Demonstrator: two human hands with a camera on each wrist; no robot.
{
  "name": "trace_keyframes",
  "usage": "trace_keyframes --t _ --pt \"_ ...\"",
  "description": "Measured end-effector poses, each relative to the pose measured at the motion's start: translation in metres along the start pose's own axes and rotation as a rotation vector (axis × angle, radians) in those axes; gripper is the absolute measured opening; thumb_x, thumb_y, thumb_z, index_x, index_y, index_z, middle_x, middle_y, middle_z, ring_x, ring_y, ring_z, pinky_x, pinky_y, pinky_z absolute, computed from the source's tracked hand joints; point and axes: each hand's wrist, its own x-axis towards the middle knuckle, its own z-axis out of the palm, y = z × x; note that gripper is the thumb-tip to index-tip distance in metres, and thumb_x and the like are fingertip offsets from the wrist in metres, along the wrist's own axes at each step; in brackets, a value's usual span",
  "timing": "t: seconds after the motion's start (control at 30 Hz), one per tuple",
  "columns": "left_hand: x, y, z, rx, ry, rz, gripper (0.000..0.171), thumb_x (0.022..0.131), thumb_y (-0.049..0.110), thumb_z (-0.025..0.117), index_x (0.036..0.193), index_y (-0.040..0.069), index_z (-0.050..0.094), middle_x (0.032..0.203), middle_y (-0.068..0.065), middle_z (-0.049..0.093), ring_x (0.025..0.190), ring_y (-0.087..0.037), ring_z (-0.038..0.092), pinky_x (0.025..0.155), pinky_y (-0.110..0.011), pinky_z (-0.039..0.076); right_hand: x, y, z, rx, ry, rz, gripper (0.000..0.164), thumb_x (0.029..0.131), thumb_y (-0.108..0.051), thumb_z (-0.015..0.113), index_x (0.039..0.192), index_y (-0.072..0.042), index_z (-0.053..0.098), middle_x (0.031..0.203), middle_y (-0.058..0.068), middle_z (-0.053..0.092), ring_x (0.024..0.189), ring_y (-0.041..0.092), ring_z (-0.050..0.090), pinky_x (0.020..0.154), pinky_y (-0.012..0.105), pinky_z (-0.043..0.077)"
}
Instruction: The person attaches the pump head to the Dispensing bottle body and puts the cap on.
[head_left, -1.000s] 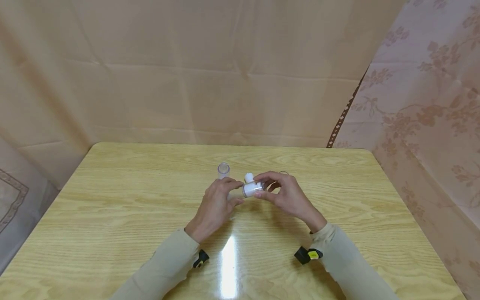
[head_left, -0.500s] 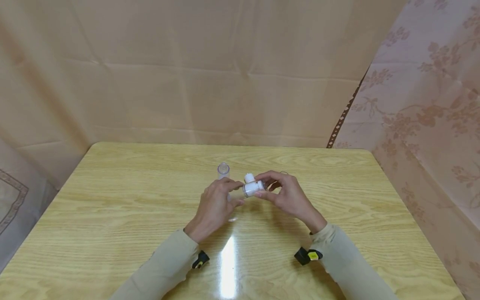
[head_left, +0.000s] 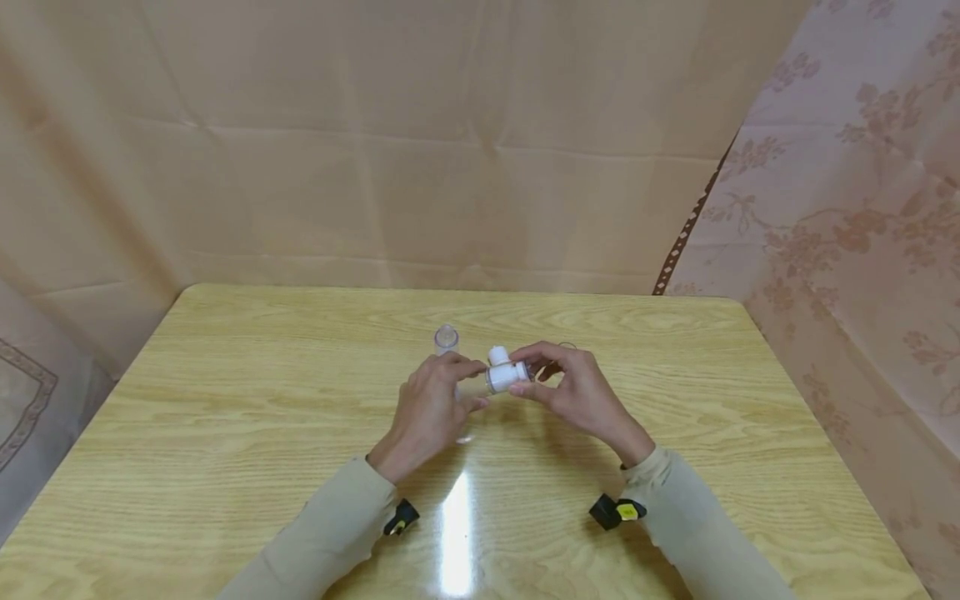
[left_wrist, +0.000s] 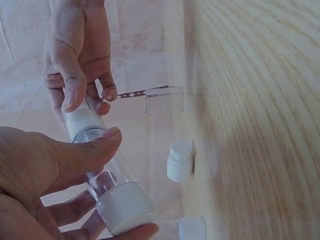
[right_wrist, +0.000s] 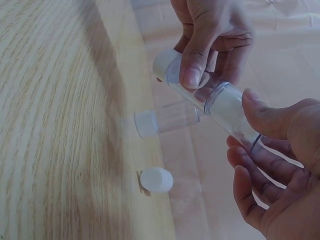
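Note:
A clear cylindrical bottle (right_wrist: 192, 95) with a white base (left_wrist: 125, 210) is held slantwise between both hands. My left hand (head_left: 429, 404) grips its clear body near the base, thumb on top. The right hand (head_left: 577, 392) pinches the other end, where a white section (right_wrist: 227, 107) shows inside a clear sleeve. Just beyond the bottle, a small white stepped piece (left_wrist: 180, 161) stands upright on the table. A second clear tube (head_left: 447, 340) with a white bottom stands behind the left hand, partly hidden by it.
A clear, cup-like piece (left_wrist: 165, 100) stands behind the right hand, mostly hidden in the head view. The wood-grain table (head_left: 225, 417) ends at hanging beige cloth (head_left: 420, 150). Patterned pink cloth (head_left: 862, 208) hangs on the right. Black devices (head_left: 617, 510) sit at both wrists.
Both hands have hardly moved. Compared with one second ago, a white collar shows more plainly beside the right fingertips, and the left hand has shifted very slightly left.

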Motion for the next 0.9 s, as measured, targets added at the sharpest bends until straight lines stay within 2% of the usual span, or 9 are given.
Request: trace_keyframes --t 0.3,0.6,0.9 --pt "0.0004 0.0005 -0.0003 0.010 0.011 0.028 0.040 0.075 0.014 0.090 0.113 0.012 0.078 0.108 -0.006 0.071 0.095 -0.028 0.064 0.072 -0.051 0.054 0.0002 0.0001 -0.0010 -0.010 -0.003 -0.010 0.029 0.083 -0.008 0.084 0.110 -0.006 0.074 0.099 0.003 0.075 0.085 0.017 0.066 0.076 0.041 0.057" --pt "0.0005 0.0020 -0.0010 0.024 -0.003 0.019 0.041 0.076 0.015 0.089 0.114 0.011 0.077 0.109 -0.007 0.071 0.094 -0.028 0.063 0.071 -0.049 0.053 -0.0001 -0.0005 0.0001 -0.035 0.014 -0.015 0.029 0.082 -0.009 0.084 0.109 -0.007 0.074 0.096 0.001 0.074 0.083 0.015 0.065 0.075 0.036 0.056" --pt "-0.0002 0.0037 -0.0008 0.035 -0.017 -0.007 0.041 0.077 0.017 0.089 0.116 0.012 0.077 0.111 -0.006 0.071 0.095 -0.027 0.062 0.071 -0.050 0.052 -0.0009 -0.0027 0.0033 -0.051 0.047 -0.011 0.028 0.081 -0.009 0.085 0.107 -0.007 0.075 0.091 0.001 0.073 0.082 0.017 0.064 0.074 0.044 0.056"
